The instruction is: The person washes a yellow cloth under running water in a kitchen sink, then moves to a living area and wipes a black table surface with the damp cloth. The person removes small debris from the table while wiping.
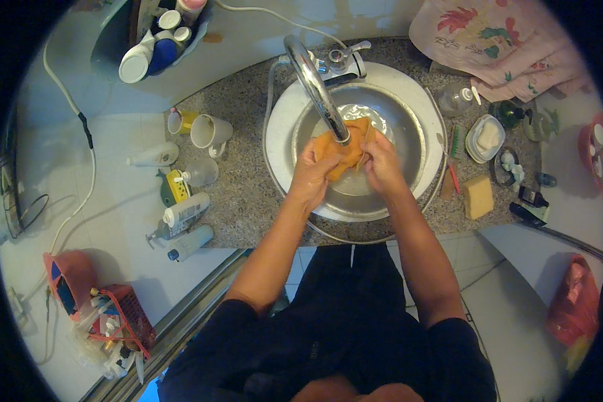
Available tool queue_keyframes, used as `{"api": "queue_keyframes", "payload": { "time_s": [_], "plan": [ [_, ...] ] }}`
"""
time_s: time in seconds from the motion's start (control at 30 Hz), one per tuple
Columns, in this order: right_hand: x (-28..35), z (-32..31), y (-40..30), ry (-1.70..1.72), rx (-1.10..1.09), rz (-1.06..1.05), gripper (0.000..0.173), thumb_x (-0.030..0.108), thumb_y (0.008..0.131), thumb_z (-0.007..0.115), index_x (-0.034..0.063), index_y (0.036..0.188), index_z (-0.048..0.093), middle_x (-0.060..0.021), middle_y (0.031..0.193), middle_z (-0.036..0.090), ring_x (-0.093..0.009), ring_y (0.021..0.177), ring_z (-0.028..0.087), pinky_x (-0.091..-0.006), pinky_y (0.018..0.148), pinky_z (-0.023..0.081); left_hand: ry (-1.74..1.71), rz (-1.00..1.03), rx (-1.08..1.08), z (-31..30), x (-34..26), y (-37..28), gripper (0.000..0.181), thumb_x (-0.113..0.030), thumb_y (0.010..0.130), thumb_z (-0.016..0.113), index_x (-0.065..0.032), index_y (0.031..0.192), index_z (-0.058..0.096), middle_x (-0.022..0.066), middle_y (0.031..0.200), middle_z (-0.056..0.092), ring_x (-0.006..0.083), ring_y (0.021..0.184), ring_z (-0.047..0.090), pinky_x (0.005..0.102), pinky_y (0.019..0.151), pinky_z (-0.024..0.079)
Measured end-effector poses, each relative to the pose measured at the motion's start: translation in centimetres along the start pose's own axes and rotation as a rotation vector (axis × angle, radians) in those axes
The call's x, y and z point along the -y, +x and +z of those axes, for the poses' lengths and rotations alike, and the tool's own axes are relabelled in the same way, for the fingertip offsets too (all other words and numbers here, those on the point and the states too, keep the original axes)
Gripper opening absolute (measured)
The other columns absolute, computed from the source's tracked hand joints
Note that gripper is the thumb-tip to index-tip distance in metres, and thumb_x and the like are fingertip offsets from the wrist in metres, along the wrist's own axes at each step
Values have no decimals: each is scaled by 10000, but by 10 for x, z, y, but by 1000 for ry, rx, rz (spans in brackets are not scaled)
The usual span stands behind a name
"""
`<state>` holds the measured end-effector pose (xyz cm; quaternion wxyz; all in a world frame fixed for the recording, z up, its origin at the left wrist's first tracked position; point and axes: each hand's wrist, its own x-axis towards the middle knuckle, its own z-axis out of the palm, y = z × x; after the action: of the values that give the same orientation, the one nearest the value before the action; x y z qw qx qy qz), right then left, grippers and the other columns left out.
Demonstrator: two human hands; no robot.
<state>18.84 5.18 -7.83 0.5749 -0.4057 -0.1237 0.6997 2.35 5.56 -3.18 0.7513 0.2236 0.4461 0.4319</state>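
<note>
An orange cloth [326, 145] is held between both hands over a round stainless steel basin [412, 145]. My left hand [311, 173] grips its left side, thumb lying across the top. At the right side, my right hand [382, 161] pinches an edge of it. The chrome faucet spout [314, 85] arches over the cloth, its mouth right above it. Water glints on the basin floor behind the cloth. Beyond the spout's base stands the faucet lever [354, 47]. The cloth and hands hide part of the basin.
On the granite counter's left stand a white mug [211, 131], a yellow cup [181, 121] and several bottles. To the right lie a yellow sponge [479, 197], a green-bristled brush [455, 140] and a soap dish [477, 153]. A pink towel [502, 40] drapes at the back right. A hose [269, 90] loops around the sink.
</note>
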Motion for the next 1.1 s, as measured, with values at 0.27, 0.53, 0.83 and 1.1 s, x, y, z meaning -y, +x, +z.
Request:
{"api": "queue_keyframes", "payload": {
  "time_s": [0.27,0.53,0.83,1.1],
  "plan": [
    [0,-18,-6,62,-13,-49,321,-28,921,497,-31,1230,583,-164,1227,669,-240,1141,660,-374,1063,500,-244,-43,73,-20,-4,-1,427,-76,960,639,-71,1376,540,106,1328,639,291,1230,641,476,1023,559],
    [-6,17,-3,217,-88,-134,148,103,1028,594,4,1134,623,-119,1121,668,-215,1070,640,-374,1072,451,-318,-23,-79,-13,15,14,360,-136,1017,591,-51,1362,531,114,1223,641,259,1191,636,423,1064,522],
    [-24,62,0,-430,-370,-213,223,221,983,715,55,1061,588,-51,1011,625,-129,872,584,-293,852,498,-132,63,-21,19,31,9,402,-99,1050,499,-60,1450,503,113,1372,591,230,1247,603,359,1038,502],
    [-85,54,-29,-379,-327,-243,441,361,1077,532,32,1367,491,-154,1288,597,-228,1196,578,-359,999,478,164,-77,-58,4,19,23,555,-215,1086,490,-78,1612,376,92,1544,506,180,1293,563,305,1068,457]
  ]
}}
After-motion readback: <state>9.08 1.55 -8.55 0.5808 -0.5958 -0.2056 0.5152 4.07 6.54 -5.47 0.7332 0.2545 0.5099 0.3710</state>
